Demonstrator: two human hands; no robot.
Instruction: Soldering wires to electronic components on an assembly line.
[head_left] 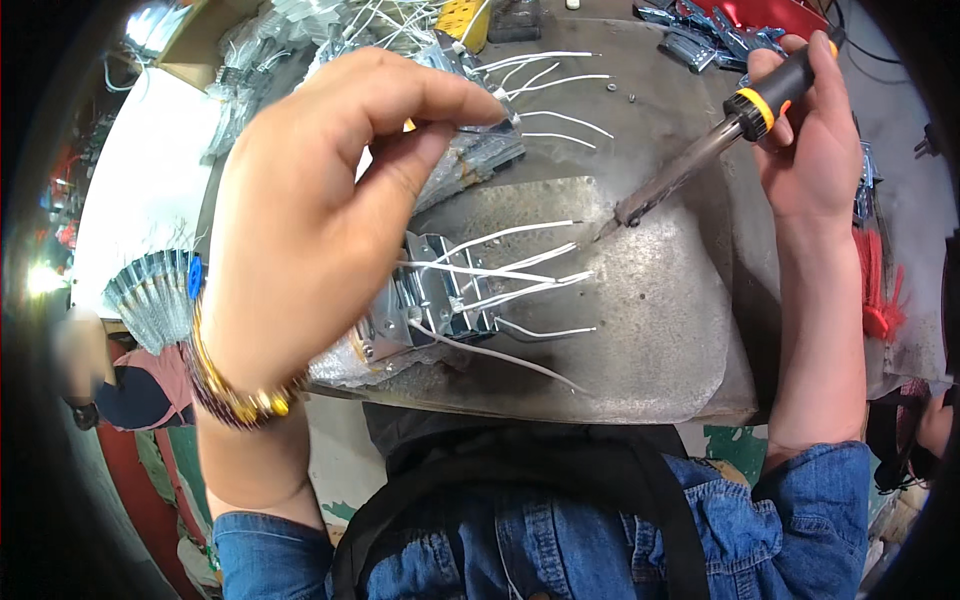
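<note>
Arching left hand [310, 190], curled inward; right hand [815, 160] holding soldering iron [695, 160] aslant.

From where I stand I can read no words, numbers or signs, neither on the soldering iron [755, 112] nor on the shiny blue pieces [703, 43] toward the back of the table [650, 130]

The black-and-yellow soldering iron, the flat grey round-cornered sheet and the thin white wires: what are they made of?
Black-and-yellow soldering iron: smooth handle, probably plastic; stained, dull barrel, apparently metal. Flat grey round-cornered sheet: likely metal, from its scuffed, mottled sheen. Thin white wires: smooth coating, perhaps plastic or silicone; darker tips hint at metal inside.
</note>
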